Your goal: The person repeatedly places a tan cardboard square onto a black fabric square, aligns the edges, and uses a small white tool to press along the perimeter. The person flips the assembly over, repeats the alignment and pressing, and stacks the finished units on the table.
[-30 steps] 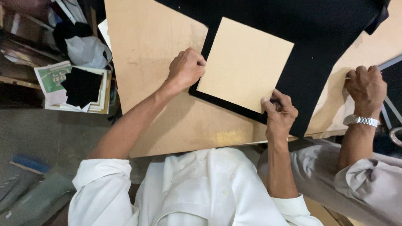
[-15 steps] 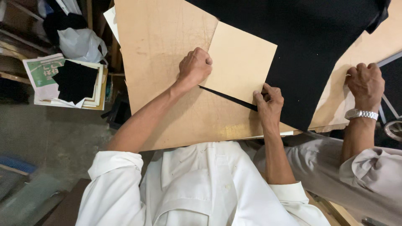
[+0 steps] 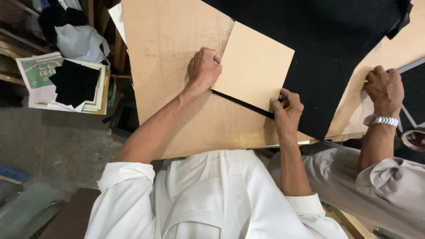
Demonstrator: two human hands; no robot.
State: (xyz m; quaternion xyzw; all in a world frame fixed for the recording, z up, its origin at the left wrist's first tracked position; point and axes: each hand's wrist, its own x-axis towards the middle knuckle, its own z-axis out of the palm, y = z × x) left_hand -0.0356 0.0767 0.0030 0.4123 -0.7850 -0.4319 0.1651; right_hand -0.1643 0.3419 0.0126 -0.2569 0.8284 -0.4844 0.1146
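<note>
Since the earlier frame only a thin black strip [image 3: 241,104] shows below the tan square board [image 3: 253,65]; I read a trimming step, my left hand [image 3: 203,68] clenched on the board's edge, my right hand [image 3: 287,107] pinching what seems a blade, next needing a steady pull along that edge.

Scuffed wooden worktable [image 3: 177,66]; grey concrete floor [image 3: 57,141]; cluttered shelf [image 3: 26,66] at left, perhaps wooden; dim light.

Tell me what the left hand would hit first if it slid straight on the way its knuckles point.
The left hand already presses a fist against the tan square board. Going up-right, it would likely ride over that board first, then reach the black sheet beyond it.
</note>
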